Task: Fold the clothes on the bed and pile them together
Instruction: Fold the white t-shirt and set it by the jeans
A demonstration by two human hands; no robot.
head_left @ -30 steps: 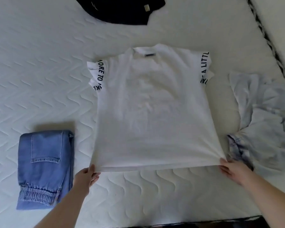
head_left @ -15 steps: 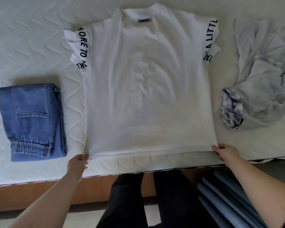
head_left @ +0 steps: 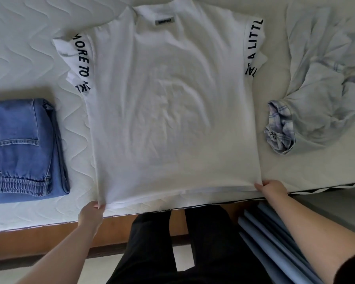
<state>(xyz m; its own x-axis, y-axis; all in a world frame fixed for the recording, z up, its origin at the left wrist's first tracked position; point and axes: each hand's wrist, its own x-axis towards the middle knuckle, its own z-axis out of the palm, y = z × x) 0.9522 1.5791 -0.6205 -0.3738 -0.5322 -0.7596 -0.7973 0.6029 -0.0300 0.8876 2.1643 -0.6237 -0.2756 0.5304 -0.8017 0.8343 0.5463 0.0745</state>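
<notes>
Folded blue denim jeans [head_left: 23, 148] sit at far left on the white quilted mattress [head_left: 29, 48], elastic cuff toward the near edge, apart from everything else. Left hand [head_left: 90, 215] at the near-left hem corner of the white short-sleeved cotton T-shirt [head_left: 172, 103]; fingers curled, pinching the hem corner, fabric just under the fingertips [head_left: 99, 206]. T-shirt lies flat, back side up, collar away from the person, hem close to the near mattress edge, black lettering on both sleeves, small dark label at the neck. Right hand [head_left: 273, 188] at the near-right hem corner, fingers curled over the cloth edge and gripping it, hem pulled taut between both hands. Crumpled pale blue checked shirt [head_left: 316, 85] lies right of the T-shirt, unfolded, not touching it. Stacked blue-grey slats [head_left: 275, 242] lean beside the bed, lower right.
</notes>
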